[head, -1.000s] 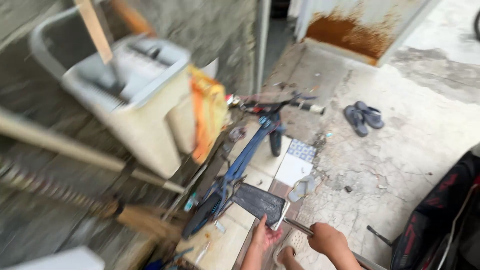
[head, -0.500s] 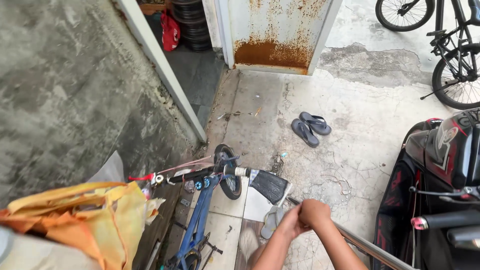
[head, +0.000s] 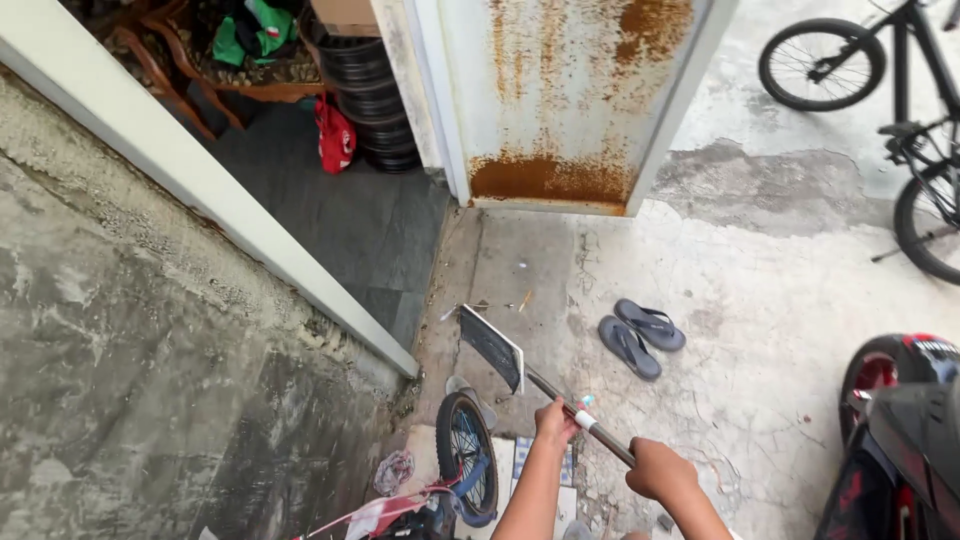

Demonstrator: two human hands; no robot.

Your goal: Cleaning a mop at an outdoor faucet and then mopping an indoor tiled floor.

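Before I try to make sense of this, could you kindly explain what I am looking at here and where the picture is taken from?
There is no machine: a person wears a camera on the head, so the view looks down past their own arms. The left hand and the right hand both grip a long metal handle that ends in a flat dark blade, raised over the cracked concrete floor. On that floor lies a pair of grey sandals. A small blue bicycle stands just below the blade, by the rough wall. Behind are a rusty door and a red and black motorbike.
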